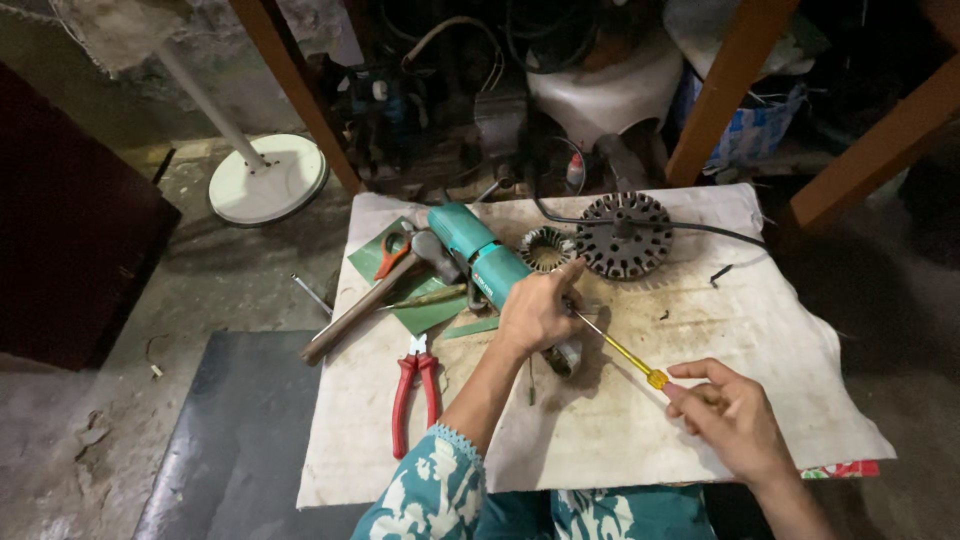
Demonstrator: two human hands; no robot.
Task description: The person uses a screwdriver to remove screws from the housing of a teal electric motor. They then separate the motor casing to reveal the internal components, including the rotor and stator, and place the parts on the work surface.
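Centrally, left hand (535, 312) clamped a small metal part (566, 357) | right hand (730, 415) pinched yellow-handled screwdriver (620, 350), tip at part | red pliers (415, 385) lay untouched lower left | work looked midway.

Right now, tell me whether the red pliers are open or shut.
Slightly open: the red pliers lie flat on the board, their handles spread apart toward the near edge.

Cloth-covered board (700, 400): pliers (414, 385), hammer (375, 295), grinder (480, 258), stator (625, 235).

Part under left hand (537, 312) hidden
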